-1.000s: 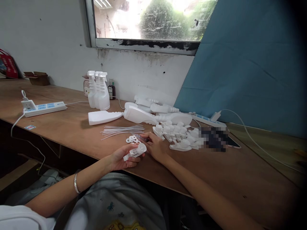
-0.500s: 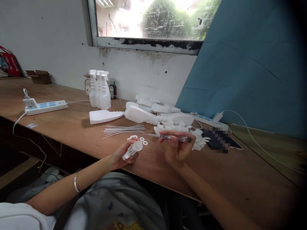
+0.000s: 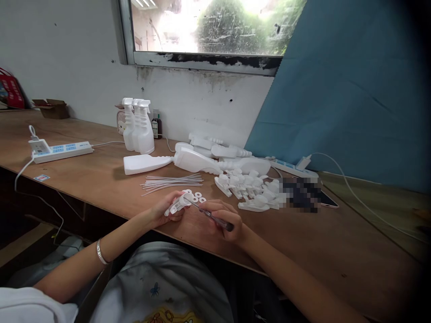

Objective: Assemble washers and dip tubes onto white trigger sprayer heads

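Observation:
Near the table's front edge my left hand (image 3: 167, 208) is closed around a white spray bottle trigger head (image 3: 180, 203), its round end turned up and to the right. My right hand (image 3: 226, 218) grips a screwdriver (image 3: 218, 220) with a clear, dark-ended handle. The thin metal shaft reaches left to the round end of the trigger head; whether the tip sits inside it I cannot tell. Several white ring washers (image 3: 198, 196) lie on the table just behind the trigger head. Farther back is a bundle of thin white tubes (image 3: 171, 182).
A heap of white trigger heads (image 3: 251, 186) lies right of the tubes, with white bottles (image 3: 198, 160) lying behind. Spray bottles (image 3: 139, 130) stand upright at the back left. Power strips (image 3: 63, 151) with cables and a phone (image 3: 328, 199) are also on the table.
My right hand has moved left and down, bringing the screwdriver's tip to the trigger head's round end. My left hand has shifted slightly left and up with the trigger head.

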A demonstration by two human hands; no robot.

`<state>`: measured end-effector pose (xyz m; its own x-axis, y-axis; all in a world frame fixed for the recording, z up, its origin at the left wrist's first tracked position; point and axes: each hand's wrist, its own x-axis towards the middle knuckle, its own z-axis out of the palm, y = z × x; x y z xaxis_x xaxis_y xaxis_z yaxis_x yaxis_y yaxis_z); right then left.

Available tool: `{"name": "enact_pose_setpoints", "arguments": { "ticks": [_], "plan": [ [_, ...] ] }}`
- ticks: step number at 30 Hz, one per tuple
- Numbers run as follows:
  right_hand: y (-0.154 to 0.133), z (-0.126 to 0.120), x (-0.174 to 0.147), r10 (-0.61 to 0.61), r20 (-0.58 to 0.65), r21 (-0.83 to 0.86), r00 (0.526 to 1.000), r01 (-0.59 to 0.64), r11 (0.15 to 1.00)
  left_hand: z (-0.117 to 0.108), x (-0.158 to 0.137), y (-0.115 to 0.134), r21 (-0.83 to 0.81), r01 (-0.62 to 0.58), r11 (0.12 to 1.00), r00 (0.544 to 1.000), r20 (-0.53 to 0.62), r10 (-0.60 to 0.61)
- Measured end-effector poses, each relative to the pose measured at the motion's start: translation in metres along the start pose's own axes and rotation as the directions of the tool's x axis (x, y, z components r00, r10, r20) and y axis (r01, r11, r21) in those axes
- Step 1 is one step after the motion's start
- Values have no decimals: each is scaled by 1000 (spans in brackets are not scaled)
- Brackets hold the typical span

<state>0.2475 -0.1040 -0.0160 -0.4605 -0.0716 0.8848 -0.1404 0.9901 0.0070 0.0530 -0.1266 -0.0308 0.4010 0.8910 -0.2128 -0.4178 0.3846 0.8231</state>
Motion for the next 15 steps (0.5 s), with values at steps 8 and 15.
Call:
{"name": "enact_pose_setpoints", "arguments": {
  "ticks": [8, 15],
  "plan": [
    [2, 3, 3, -32, 116, -102, 993, 44, 994, -6, 7, 25, 48, 57, 997, 998, -7, -57],
    [16, -1, -8, 181, 78, -188, 980, -164, 968, 1, 46, 76, 260, 18, 965, 997, -74, 1]
  ]
}}
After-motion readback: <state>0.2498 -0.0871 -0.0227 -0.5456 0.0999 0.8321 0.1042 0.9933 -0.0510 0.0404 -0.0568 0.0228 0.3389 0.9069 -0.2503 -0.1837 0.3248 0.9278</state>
